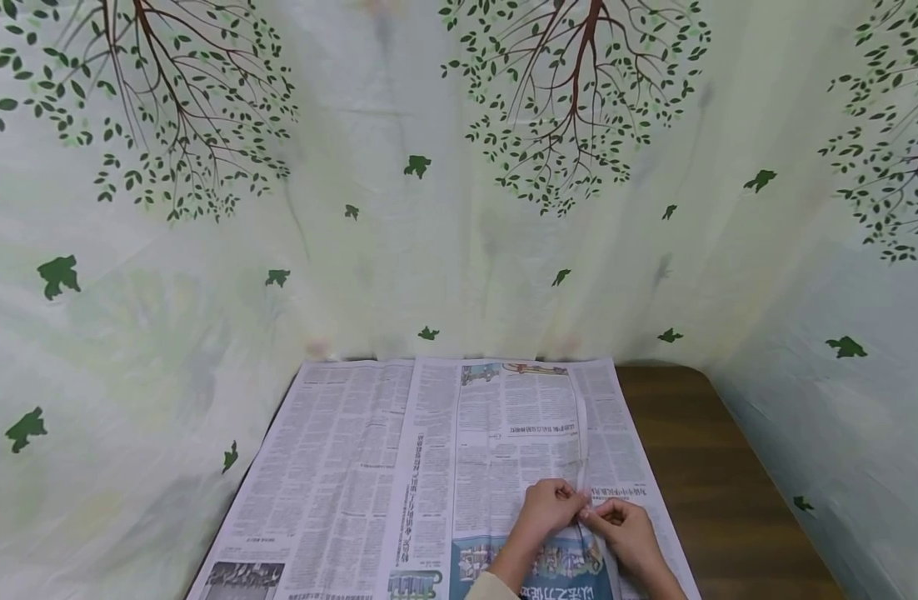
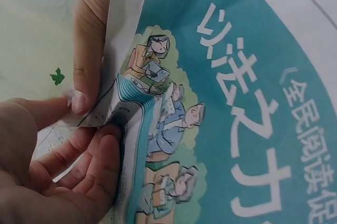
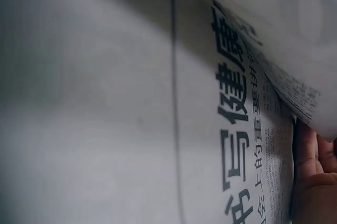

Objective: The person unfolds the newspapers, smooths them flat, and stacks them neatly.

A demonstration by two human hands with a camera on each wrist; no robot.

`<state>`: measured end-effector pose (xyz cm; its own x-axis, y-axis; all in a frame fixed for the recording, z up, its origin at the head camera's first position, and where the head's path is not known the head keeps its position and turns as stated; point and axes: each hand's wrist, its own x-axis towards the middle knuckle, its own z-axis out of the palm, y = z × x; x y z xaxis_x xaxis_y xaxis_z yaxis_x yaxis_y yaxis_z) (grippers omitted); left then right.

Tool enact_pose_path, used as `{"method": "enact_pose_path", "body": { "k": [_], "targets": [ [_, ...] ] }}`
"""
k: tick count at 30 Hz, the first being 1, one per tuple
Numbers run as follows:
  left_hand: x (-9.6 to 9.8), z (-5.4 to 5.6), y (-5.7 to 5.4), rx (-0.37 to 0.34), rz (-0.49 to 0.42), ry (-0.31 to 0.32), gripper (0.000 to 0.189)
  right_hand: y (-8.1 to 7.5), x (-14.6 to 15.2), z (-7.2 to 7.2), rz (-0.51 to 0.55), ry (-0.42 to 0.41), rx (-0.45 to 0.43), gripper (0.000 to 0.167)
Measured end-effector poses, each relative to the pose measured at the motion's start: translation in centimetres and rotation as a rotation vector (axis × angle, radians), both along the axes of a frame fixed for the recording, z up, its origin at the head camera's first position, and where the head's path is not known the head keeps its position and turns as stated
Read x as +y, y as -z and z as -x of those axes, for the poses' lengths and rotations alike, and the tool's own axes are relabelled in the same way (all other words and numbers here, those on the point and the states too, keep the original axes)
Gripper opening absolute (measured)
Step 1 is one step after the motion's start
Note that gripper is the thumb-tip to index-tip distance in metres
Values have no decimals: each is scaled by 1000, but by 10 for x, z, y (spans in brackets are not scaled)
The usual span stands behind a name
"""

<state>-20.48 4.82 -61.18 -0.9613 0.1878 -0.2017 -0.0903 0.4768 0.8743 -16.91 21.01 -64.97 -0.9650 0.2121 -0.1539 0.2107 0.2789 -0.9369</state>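
Observation:
A newspaper [image 1: 504, 467] with a teal illustrated panel [image 1: 530, 558] lies on the table, its raised edge [image 1: 581, 417] running lengthwise near the right side. At that edge my left hand [image 1: 545, 508] pinches the paper between thumb and fingers. Close beside it, fingertips almost meeting, my right hand [image 1: 630, 533] pinches the same edge. In the left wrist view, the left hand [image 2: 58, 171] holds the bent corner of the sheet from below, while a finger of the right hand [image 2: 89, 50] comes in from above. The right wrist view shows printed paper [image 3: 237, 108] very near, partly covering the right hand [image 3: 318, 182].
More newspaper [image 1: 331, 467] spreads over the left of the table. Brown wood [image 1: 699, 467] shows along the right side. A pale curtain [image 1: 459, 250] with tree and leaf prints hangs behind and at both sides.

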Motion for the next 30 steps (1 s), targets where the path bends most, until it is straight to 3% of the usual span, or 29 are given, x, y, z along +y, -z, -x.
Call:
{"method": "enact_pose_path", "body": {
  "k": [4, 11, 16, 20, 26, 30],
  "targets": [
    [2, 2, -2, -17, 27, -13, 37, 0, -1, 0, -9, -9, 28, 23],
    [4, 2, 0, -30, 16, -48, 17, 0, -2, -1, 42, 4, 20, 22],
    [4, 2, 0, -76, -8, -43, 12, 2, -1, -1, 36, 22, 3, 23],
    [3, 1, 3, -55, 7, -29, 5, 4, 0, -1, 20, 2, 13, 24],
    [2, -1, 11, 16, -10, -21, 3, 6, 2, -4, 43, -56, 102, 50],
    [1, -6, 15, 57, -41, -9, 8, 7, 3, -4, 32, -85, 101, 68]
  ]
}}
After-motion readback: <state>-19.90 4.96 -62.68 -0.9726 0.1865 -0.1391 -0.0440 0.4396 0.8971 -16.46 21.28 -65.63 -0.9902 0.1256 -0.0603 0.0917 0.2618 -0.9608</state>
